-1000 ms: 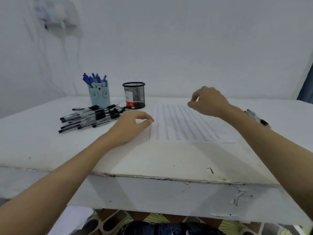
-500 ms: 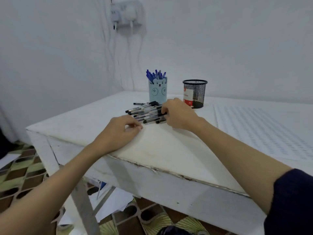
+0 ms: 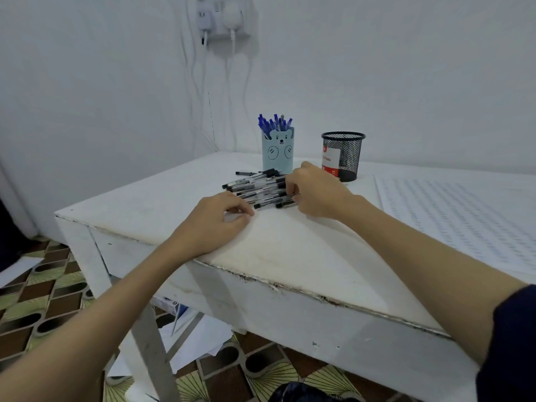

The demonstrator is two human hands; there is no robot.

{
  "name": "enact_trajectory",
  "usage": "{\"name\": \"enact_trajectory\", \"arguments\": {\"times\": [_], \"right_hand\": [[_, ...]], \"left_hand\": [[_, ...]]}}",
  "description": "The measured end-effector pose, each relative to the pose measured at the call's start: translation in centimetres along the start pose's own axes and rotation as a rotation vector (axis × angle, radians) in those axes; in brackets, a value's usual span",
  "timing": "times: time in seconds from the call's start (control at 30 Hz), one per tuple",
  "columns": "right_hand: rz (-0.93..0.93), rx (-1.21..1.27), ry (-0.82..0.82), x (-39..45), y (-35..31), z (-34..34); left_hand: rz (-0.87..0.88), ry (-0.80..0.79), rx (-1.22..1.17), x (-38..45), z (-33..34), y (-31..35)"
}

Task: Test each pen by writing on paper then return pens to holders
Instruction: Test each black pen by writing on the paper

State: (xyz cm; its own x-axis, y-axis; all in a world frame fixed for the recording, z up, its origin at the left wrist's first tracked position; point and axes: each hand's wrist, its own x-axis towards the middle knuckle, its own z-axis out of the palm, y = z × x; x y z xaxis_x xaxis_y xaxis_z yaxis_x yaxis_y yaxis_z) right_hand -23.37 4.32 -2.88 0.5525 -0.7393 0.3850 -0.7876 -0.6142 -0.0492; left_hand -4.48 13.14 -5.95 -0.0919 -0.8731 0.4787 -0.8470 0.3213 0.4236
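The pile of black pens [image 3: 259,190] is still being reached into by the right hand [image 3: 314,192], fingers now curled, seemingly pinching one pen. The left hand [image 3: 216,219] is still being rested, loosely curled, just beside the pile on the table [image 3: 290,250].

Black-capped pens [image 3: 258,190] lie heaped before the blue bear holder [image 3: 278,153] and mesh holder [image 3: 343,156], printed paper [image 3: 464,216] rightward.

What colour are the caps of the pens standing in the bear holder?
Blue caps, seen in the head view, above the light-blue bear holder.
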Motion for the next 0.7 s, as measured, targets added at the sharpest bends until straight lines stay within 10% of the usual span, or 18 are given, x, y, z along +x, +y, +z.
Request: {"name": "enact_trajectory", "arguments": {"times": [0.7], "right_hand": [[-0.047, -0.006, -0.044, -0.09, 0.42, 0.04]], "left_hand": [[0.005, -0.004, -0.04, 0.08, 0.17, -0.44]]}}
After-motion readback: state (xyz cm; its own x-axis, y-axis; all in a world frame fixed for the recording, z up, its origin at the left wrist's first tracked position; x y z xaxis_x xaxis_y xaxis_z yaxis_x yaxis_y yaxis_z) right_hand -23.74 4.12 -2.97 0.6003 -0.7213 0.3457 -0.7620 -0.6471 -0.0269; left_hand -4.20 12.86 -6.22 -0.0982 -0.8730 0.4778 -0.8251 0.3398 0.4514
